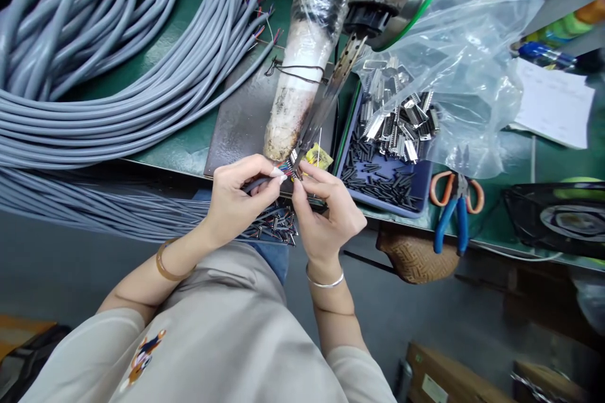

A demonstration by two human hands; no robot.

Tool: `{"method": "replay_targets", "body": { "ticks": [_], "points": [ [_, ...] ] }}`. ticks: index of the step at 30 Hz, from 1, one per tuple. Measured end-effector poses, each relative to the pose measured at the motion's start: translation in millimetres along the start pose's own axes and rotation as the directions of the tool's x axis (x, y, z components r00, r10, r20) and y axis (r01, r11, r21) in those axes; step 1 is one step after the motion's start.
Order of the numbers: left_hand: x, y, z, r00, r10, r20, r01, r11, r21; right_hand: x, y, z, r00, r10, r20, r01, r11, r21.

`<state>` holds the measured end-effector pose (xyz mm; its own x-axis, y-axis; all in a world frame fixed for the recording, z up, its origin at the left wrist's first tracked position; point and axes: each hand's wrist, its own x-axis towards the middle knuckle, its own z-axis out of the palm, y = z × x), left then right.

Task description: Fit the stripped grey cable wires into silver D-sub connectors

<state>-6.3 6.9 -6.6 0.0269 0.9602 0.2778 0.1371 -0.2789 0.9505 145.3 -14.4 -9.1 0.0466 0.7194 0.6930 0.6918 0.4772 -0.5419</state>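
My left hand [248, 192] pinches the end of a grey cable [255, 185], where thin coloured wires [285, 168] fan out. In the fingers of my right hand [328, 208] is a small metal connector [295, 160], which meets the wire ends. Right above both hands, the tip of a soldering iron [312, 129] points down close to the connector; whether they touch I cannot tell. Beside it a white, scorched fume duct [295, 88] wrapped in film ends just over the work. A yellow piece [319, 156] lies behind my right fingers.
Grey cables [155, 101] cover the left of the green table. More cables with connectors fitted [274, 223] hang below its edge. Right stands a blue tray [378, 201] of black sleeves and metal connectors [406, 119] in a plastic bag [486, 75]. Blue-handled pliers [451, 220] and orange-handled scissors [439, 189] overlap there.
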Motion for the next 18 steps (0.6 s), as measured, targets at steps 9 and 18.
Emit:
{"method": "replay_targets", "body": {
  "ticks": [9, 18],
  "points": [
    [2.2, 2.7, -3.4, 0.999, 0.042, 0.017, -0.041, 0.999, -0.024, 4.0, -3.6, -3.5, 1.0, -0.019, 0.005, 0.02, 1.0, -0.02],
    [0.9, 3.3, -3.2, 0.99, -0.132, 0.044, 0.135, 0.989, -0.057, 2.9, -6.5, -6.7, 0.998, -0.015, 0.064, 0.019, 0.998, -0.061]
  ]
}}
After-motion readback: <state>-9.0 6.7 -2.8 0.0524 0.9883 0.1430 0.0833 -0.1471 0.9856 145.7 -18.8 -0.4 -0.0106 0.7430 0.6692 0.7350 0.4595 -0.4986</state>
